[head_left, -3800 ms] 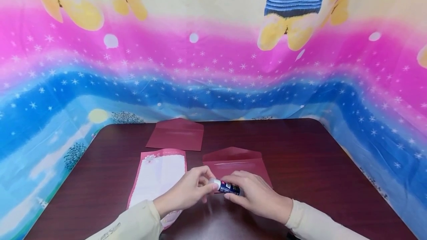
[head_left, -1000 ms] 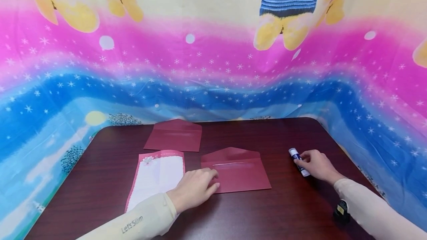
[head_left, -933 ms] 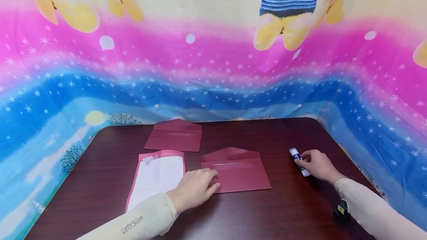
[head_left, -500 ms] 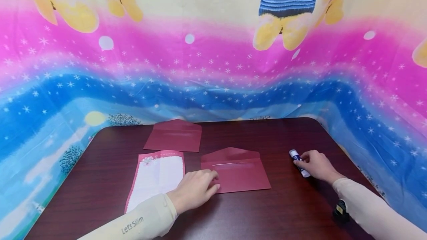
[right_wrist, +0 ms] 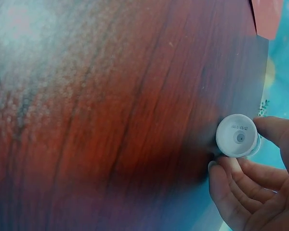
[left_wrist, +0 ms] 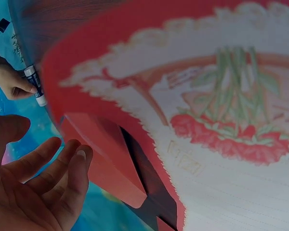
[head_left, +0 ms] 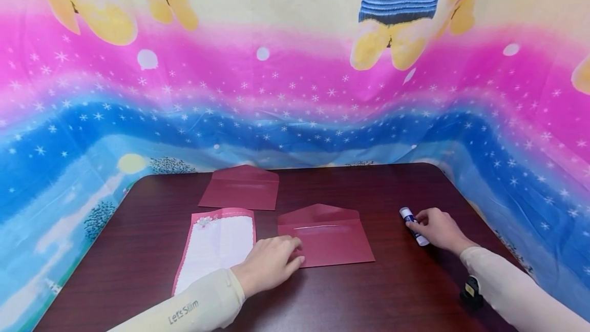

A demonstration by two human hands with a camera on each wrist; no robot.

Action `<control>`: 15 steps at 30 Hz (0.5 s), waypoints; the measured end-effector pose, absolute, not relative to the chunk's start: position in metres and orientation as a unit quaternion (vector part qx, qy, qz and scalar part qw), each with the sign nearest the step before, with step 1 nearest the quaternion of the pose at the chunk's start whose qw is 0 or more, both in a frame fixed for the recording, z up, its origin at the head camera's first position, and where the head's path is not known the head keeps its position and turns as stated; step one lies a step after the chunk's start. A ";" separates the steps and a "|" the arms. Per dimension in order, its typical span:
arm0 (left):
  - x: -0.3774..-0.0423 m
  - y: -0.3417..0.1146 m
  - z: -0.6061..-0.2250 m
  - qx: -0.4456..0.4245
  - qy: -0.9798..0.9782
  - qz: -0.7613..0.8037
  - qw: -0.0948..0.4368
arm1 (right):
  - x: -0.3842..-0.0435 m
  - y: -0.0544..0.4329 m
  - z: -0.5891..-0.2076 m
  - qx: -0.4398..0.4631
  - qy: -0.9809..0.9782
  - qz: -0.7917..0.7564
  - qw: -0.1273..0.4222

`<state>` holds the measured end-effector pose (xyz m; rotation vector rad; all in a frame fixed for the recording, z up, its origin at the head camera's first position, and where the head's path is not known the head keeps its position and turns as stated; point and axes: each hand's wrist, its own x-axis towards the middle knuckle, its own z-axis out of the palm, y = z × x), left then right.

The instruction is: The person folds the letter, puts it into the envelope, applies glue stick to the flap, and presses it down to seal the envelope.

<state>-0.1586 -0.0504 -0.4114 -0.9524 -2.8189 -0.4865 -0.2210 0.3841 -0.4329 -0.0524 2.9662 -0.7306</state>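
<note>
At the right of the table, my right hand (head_left: pixel 440 228) pinches a glue stick (head_left: pixel 408 215) between thumb and fingers, low over the wood. Its round white base (right_wrist: pixel 231 134) faces the right wrist camera. My left hand (head_left: pixel 269 264) holds nothing; its fingers are loosely bent over the lower left corner of the nearer dark red envelope (head_left: pixel 338 245). That envelope lies with its pointed flap unfolded away from me. Left of it lies a white letter sheet (head_left: pixel 218 247) with a red border and flower print, its lower part hidden by my left forearm.
A second dark red envelope (head_left: pixel 244 194), flap also unfolded, lies behind the letter sheet. The dark wooden table (head_left: pixel 359 296) has rounded far corners. A printed cloth (head_left: pixel 295 96) hangs around its far side and flanks.
Earlier, both hands held the glue stick over the nearer envelope. The right hand has since carried it to the right, and the left hand has let go. Over the last second almost nothing moves.
</note>
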 end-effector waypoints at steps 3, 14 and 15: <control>-0.158 -0.051 -0.412 -0.315 -0.934 -0.161 0.059 | -0.221 0.384 -0.434 -0.019 0.970 -0.239 0.041; -0.159 -0.052 -0.412 -0.314 -0.934 -0.161 0.057 | -0.222 0.384 -0.433 -0.024 0.971 -0.233 0.036; -0.159 -0.052 -0.412 -0.314 -0.934 -0.161 0.056 | -0.222 0.384 -0.433 -0.025 0.972 -0.232 0.035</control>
